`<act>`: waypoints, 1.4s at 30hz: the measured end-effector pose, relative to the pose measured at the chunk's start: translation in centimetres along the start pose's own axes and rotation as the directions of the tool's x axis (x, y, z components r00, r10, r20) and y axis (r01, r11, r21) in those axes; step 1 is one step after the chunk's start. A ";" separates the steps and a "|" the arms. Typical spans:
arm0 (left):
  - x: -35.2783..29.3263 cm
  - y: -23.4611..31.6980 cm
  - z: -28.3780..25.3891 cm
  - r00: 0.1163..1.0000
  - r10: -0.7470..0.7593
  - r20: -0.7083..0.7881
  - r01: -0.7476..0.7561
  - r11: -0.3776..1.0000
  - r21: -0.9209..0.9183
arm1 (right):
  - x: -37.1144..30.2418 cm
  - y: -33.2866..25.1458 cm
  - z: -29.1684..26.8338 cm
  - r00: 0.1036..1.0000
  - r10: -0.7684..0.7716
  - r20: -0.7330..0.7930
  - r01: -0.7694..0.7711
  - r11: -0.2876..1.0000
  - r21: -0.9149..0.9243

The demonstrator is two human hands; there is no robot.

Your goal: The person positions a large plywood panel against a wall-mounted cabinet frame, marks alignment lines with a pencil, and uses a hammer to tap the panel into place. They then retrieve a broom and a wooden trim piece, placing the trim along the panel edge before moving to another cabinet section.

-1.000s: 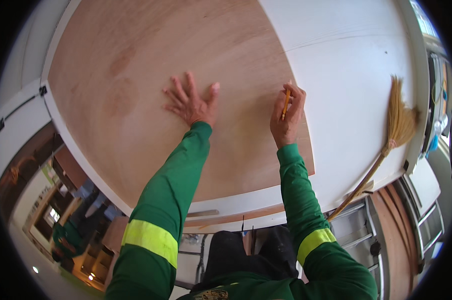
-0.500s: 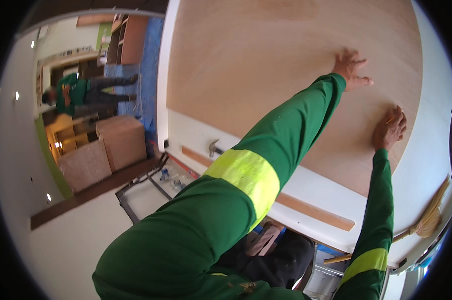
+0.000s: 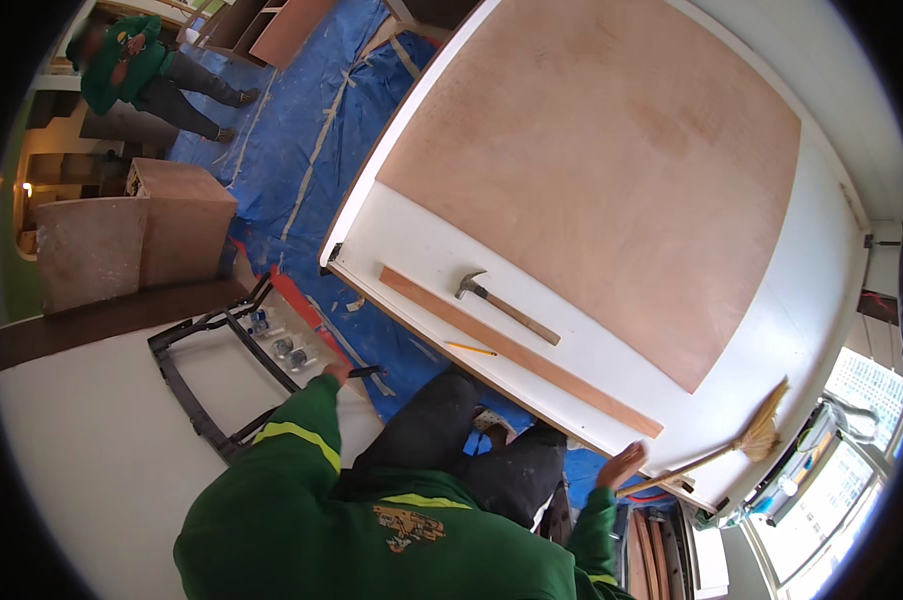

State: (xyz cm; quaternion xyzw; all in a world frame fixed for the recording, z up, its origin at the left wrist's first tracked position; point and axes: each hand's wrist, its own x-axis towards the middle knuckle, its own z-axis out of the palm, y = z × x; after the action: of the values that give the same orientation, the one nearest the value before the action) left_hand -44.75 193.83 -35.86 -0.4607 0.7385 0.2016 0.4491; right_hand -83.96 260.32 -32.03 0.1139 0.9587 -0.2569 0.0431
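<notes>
Head view: a slim yellow pencil [image 3: 472, 349] lies near the edge of the smooth white bench [image 3: 422, 232]; a bump could roll it off. The flat brown plywood sheet [image 3: 612, 180] lies farther in. The right hand [image 3: 624, 465] looks loosely open, empty; whether the left hand [image 3: 338, 371] grips anything, I can't tell.

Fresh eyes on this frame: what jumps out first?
Likely the big brown sheet, lying flat on the white table at upper right. Next, the hammer, between the sheet and a long wood strip, and the blue floor covering left of the table. The broom lies at the table's lower right, its handle end near the right hand.
</notes>
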 end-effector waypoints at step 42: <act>21.7 -33.6 -39.9 0.969 0.104 0.224 0.083 0.715 -0.694 | -52.6 -38.8 11.1 0.858 0.501 -0.114 -0.498 0.866 0.053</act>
State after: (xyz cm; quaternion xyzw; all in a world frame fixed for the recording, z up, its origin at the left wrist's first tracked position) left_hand -38.62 137.96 -29.82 -0.5631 0.5484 0.5236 0.3287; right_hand -42.01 211.73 -15.46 0.3745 0.8945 -0.2395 0.0472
